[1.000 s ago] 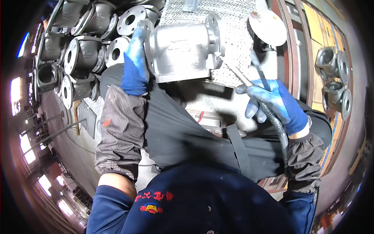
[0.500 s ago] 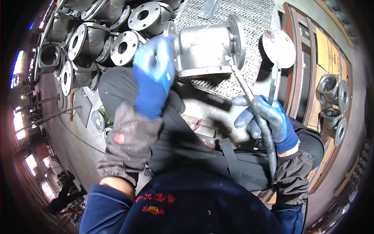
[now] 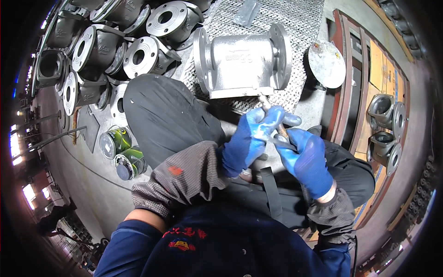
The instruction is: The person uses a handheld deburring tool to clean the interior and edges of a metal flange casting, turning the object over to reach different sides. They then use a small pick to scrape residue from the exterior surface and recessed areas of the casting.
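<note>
A grey cast-metal valve body (image 3: 242,60) with round flanges at both ends lies on the textured metal plate (image 3: 309,23) in front of me. Both gloved hands grip a slim rod-shaped metal hand tool (image 3: 283,134) below it. My left hand (image 3: 251,138) closes around the tool near its front. My right hand (image 3: 307,159) wraps the tool farther back, and the two hands are close together. The tool's tip lies at the valve body's lower edge; I cannot tell whether it touches. The gloves hide much of the tool.
Several similar castings (image 3: 94,48) are piled at the upper left. Two cans (image 3: 131,161) stand on the floor beside my left knee. A round white disc (image 3: 326,64) is right of the plate. Farther right are a reddish-brown metal frame (image 3: 342,92) and two more castings (image 3: 385,147).
My left hand has come right and down from beside the valve body onto the tool. My right hand has shifted left, bringing the tool's tip lower. The view has shifted slightly.
</note>
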`<control>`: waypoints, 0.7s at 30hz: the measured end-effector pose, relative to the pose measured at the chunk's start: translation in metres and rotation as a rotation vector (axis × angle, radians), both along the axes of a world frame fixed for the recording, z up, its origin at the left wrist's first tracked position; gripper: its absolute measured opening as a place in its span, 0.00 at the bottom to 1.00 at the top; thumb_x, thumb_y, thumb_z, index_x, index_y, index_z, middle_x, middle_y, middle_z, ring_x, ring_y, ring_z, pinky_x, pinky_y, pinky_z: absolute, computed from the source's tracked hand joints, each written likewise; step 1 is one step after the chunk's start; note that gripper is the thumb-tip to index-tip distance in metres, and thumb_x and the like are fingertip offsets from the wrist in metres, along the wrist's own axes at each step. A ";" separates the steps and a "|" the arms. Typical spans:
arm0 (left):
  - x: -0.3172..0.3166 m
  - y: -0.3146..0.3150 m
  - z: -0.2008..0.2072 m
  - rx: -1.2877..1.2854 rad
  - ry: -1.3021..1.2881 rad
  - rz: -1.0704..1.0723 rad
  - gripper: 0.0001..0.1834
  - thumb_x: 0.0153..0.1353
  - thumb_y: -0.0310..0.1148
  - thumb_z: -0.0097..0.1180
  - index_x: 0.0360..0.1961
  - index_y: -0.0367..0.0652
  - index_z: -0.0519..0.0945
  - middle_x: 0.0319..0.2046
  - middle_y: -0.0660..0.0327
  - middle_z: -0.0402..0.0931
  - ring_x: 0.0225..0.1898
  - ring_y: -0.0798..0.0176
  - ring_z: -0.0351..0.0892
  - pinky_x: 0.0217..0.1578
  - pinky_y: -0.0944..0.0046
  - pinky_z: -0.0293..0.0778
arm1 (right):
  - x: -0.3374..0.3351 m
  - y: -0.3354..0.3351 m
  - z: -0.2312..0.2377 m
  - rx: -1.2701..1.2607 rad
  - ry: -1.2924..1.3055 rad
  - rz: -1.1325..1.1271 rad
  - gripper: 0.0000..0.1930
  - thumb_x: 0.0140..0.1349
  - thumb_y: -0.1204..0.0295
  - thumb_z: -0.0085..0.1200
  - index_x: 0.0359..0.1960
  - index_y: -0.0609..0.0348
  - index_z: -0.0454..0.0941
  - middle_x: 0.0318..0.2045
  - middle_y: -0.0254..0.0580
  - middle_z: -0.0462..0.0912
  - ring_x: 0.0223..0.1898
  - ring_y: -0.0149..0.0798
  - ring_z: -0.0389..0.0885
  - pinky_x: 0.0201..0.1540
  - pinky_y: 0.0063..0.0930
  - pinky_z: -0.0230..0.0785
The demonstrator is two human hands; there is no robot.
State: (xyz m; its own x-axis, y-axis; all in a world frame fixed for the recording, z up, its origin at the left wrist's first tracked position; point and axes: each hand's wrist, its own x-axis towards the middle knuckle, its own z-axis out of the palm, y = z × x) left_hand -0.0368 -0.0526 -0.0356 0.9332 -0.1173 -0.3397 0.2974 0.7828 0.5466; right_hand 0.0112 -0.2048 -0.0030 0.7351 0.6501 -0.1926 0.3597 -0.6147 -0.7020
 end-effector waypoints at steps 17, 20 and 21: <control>0.003 0.052 0.006 1.159 -0.432 0.275 0.11 0.61 0.32 0.55 0.43 0.39 0.77 0.33 0.58 0.74 0.34 0.63 0.76 0.34 0.63 0.74 | 0.036 -0.078 -0.044 0.257 0.592 -0.620 0.21 0.67 0.65 0.48 0.58 0.64 0.69 0.41 0.39 0.82 0.28 0.23 0.76 0.27 0.13 0.64; 0.017 0.102 0.007 1.203 -0.257 0.647 0.17 0.64 0.27 0.51 0.53 0.33 0.72 0.46 0.54 0.74 0.45 0.64 0.75 0.47 0.67 0.71 | 0.040 -0.078 -0.045 0.317 0.537 -0.685 0.22 0.68 0.67 0.46 0.61 0.63 0.67 0.43 0.39 0.82 0.30 0.22 0.75 0.27 0.09 0.63; 0.025 0.116 0.012 1.115 -0.153 0.683 0.19 0.66 0.26 0.49 0.56 0.30 0.70 0.49 0.55 0.73 0.47 0.67 0.74 0.51 0.70 0.68 | 0.041 -0.076 -0.042 0.310 0.526 -0.690 0.22 0.68 0.67 0.46 0.61 0.63 0.67 0.43 0.39 0.82 0.31 0.22 0.75 0.27 0.09 0.63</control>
